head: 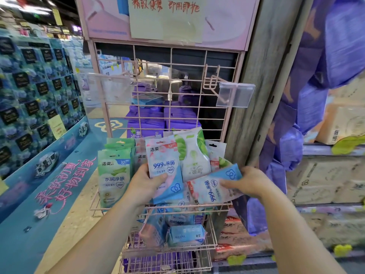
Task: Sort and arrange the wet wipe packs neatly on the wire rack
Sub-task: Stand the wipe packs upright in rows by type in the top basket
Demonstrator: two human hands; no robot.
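In pink wire rack (110, 119) basket: left hand (145, 185) grips upright pink-blue pack (165, 165), face forward for display; right hand (249, 180) pinches sideways pack (212, 187), likely to straighten. Green packs (114, 175) stand at rack's left.

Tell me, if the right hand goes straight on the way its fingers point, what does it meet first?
Probably the upright pink and blue pack held by the left hand. The right hand points leftward along its own sideways pack; depth is unclear.

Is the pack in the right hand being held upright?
No, the pink and blue pack in the right hand lies tilted on its side, its print running sideways.
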